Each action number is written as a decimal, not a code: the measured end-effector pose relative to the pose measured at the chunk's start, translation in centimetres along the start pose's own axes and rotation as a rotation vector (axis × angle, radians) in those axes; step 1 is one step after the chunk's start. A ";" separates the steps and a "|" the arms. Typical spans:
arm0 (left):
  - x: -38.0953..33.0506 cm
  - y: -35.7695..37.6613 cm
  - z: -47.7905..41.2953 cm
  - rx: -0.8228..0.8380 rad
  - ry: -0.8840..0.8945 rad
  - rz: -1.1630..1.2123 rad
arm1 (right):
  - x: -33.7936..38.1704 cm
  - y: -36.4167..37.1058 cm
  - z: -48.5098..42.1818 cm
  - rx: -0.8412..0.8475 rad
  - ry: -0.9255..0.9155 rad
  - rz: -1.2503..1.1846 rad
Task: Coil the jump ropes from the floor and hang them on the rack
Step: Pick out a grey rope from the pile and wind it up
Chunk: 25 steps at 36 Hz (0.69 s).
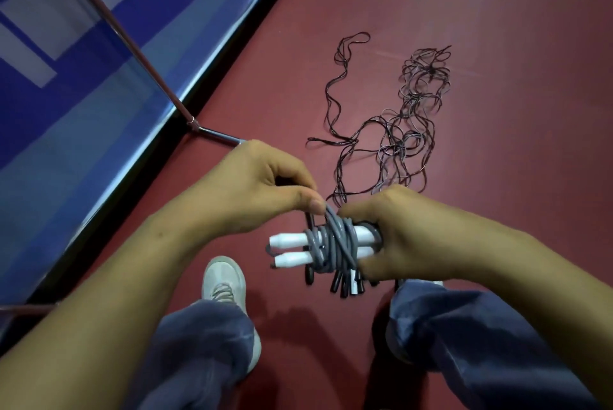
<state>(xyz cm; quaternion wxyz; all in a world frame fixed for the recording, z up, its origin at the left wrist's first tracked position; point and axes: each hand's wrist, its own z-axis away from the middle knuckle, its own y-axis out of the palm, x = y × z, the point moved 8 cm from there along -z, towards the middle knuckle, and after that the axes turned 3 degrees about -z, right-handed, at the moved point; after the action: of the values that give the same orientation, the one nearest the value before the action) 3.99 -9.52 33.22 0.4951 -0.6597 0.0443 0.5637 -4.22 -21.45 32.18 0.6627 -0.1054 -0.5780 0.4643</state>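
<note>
A grey jump rope [333, 242] is wound around its two white handles [288, 249], which lie side by side pointing left. My right hand [401, 234] grips the handles and the coil at their right end. My left hand [265, 184] pinches a strand of the grey rope just above the coil. Under the bundle, several black handles [343, 285] of other ropes lie on the red floor. Their thin dark ropes [398, 131] lie tangled and spread out on the floor beyond my hands.
A chrome rack leg [122, 38] rises diagonally at the upper left, its foot [215, 134] lying on the floor by the blue wall panel [66, 94]. My grey shoe [224, 283] and jeans-clad knees fill the bottom of the view.
</note>
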 end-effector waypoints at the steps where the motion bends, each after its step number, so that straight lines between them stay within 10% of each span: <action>1: 0.1 0.3 0.1 0.025 -0.018 0.066 | 0.3 -0.2 0.1 -0.009 -0.006 -0.081; 14: 0.9 3.6 2.1 0.175 -0.194 -0.048 | -4.5 -4.3 1.0 -0.470 0.224 -0.426; 20: -1.5 2.6 2.3 0.062 0.070 -0.562 | -4.7 -1.8 0.4 -0.285 0.254 0.063; 25: -2.0 0.7 1.5 0.021 0.177 -0.480 | -2.1 1.9 0.0 -0.046 0.114 0.238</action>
<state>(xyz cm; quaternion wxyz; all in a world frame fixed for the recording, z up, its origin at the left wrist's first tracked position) 1.83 -9.83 34.54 0.6158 -0.6929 -0.0646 0.3694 -4.92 -21.96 29.52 0.6321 -0.2145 -0.5333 0.5197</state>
